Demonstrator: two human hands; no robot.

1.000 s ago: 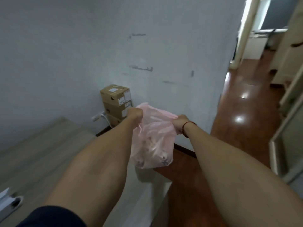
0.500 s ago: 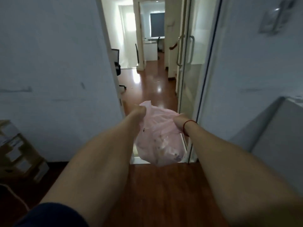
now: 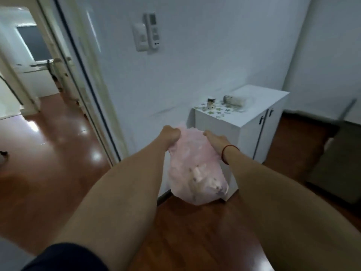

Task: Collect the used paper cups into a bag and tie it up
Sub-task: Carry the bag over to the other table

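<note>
Over the wood floor [image 3: 58, 173], twelve o'clock: thin translucent pink plastic bag [image 3: 187, 153] holding used paper cups [image 3: 198, 173]. Left hand [image 3: 172, 133] grips its mouth at eleven, right hand [image 3: 215, 140] at one. Untied; a slipped grip likely spills cups.

One bag [image 3: 197, 173], two hands [image 3: 170, 134] [image 3: 216, 141] (one cabinet [image 3: 248, 122])

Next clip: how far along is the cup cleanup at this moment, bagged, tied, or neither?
Done: pale cups show through the pink bag, so collecting looks finished or nearly so. In hand: the left hand and the right hand each grip the bag's top, holding it up above the wooden floor. Left: no knot shows between the hands, so tying it up remains.
</note>
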